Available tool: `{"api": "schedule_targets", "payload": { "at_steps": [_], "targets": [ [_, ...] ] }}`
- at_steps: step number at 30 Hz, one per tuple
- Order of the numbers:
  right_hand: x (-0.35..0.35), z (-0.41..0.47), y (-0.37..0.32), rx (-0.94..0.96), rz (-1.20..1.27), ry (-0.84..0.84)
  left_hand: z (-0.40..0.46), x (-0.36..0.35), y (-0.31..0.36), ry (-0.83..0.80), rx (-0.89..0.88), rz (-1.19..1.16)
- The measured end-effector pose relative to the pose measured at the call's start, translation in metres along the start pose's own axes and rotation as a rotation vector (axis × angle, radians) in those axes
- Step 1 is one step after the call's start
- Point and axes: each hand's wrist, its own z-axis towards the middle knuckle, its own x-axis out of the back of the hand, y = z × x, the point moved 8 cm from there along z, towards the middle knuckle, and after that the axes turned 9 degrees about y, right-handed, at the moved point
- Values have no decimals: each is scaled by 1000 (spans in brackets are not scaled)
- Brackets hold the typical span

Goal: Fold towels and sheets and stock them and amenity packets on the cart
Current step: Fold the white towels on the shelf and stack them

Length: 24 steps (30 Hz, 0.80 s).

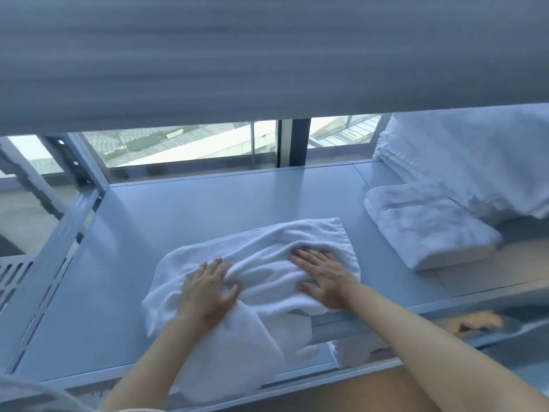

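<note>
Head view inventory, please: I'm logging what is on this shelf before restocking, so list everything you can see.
Loose towel: one, white, middle of the shelf, its near end hanging over the front edge.
Folded towel: one, white, right side of the shelf.
Towel stack: one pile, white, far right corner; count of towels cannot be told.
Shelf: one, pale grey metal, carrying all the towels.
Upper shelf: one, grey, overhead.
Slotted upright: one, grey, left side.
Window: one, behind the shelf.
Left hand: one, fingers flat, pressing the loose towel.
Right hand: one, fingers flat, pressing the loose towel.
</note>
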Motion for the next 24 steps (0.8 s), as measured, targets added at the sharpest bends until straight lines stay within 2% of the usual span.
{"api": "schedule_targets", "payload": {
  "at_steps": [3,7,9,11,13,16,18,22,24],
  "targets": [
    [9,16,33,-90,-31,-88,-8,-4,3,-14,53,49],
    [24,51,56,-315,-92,-153,-25,-8,20,-47,155,126],
    [31,65,49,-417,-138,-110,-35,-12,32,-50,196,187],
    [43,76,31,-471,-198,22,-44,-15,40,-61,236,239],
    [42,78,3,-519,-121,143,-50,-16,45,-79,264,264],
    [3,62,-31,-658,200,143,-51,-10,48,-59,244,233],
    [-18,51,-48,-588,159,169,-45,-1,43,-22,229,155],
    [-28,48,-65,-227,82,157,-15,11,36,125,67,-52],
    [-27,47,-70,-60,83,117,-1,1,33,90,-8,-121]
  ]
}}
